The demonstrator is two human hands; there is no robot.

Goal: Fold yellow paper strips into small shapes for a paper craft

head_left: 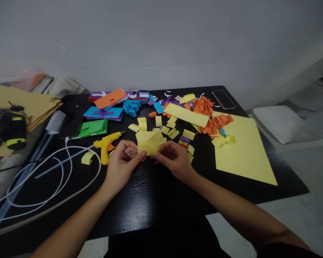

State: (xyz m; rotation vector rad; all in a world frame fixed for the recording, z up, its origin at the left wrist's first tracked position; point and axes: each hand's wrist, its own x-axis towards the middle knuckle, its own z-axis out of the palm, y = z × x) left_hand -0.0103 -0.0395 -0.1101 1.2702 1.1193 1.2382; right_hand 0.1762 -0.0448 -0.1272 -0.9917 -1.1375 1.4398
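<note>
A small sheet of yellow paper (pixel 148 144) is held up over the near middle of the black table, its lower edge curled or folded. My left hand (pixel 126 157) pinches its left end between thumb and fingers. On the other end, my right hand (pixel 174 159) has a similar pinch. Just behind the sheet lie several small folded yellow paper pieces (pixel 173 133). Left of my left hand rests a yellow glue gun (pixel 105 146), its nozzle pointing right.
Orange folded pieces (pixel 203 105), blue pieces (pixel 131 107) and stacked coloured paper (pixel 103 113) lie toward the back. A large yellow sheet (pixel 242 154) covers the right side, near a phone (pixel 223 99). White cable (pixel 61 172) loops across the left.
</note>
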